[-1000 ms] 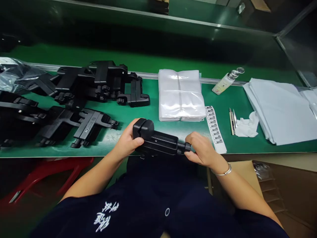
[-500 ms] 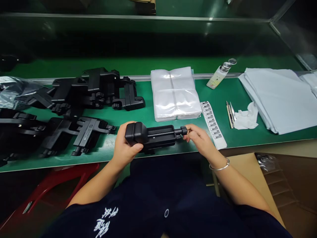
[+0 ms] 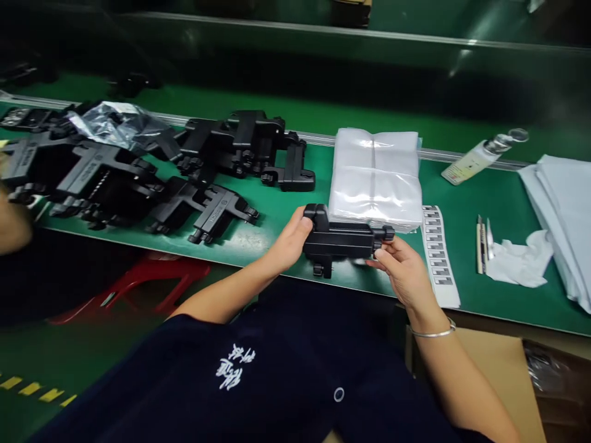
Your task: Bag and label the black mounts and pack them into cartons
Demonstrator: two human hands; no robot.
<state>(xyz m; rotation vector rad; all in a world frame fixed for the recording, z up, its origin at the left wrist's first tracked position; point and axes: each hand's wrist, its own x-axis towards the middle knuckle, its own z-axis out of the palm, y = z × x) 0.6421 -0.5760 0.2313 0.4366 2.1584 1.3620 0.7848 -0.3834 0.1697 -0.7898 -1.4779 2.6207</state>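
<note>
A black plastic clamp bracket (image 3: 341, 240) with small knobs is held in both hands just above the bench's front edge. My left hand (image 3: 292, 240) is closed on its left end, thumb on top of the raised block. At the other end, my right hand (image 3: 404, 264) pinches the bracket by a small knob, with the fingers partly hidden beneath it. A stack of clear plastic bags (image 3: 375, 175) lies right behind the bracket. To the right of my right hand is a strip of printed labels (image 3: 438, 258).
Several more black brackets (image 3: 217, 215) lie at left, with a crumpled clear bag (image 3: 122, 126) over some. A pump bottle (image 3: 475, 160), slim tools (image 3: 481, 246), a white tissue (image 3: 519, 261) and white sheets (image 3: 563, 215) lie at right. Another person's arm (image 3: 13, 224) shows at far left.
The bracket has been turned over, showing a smoother side with a knob hanging below. My right fingers have shifted around its right end. The view has swung left, bringing another person's arm in.
</note>
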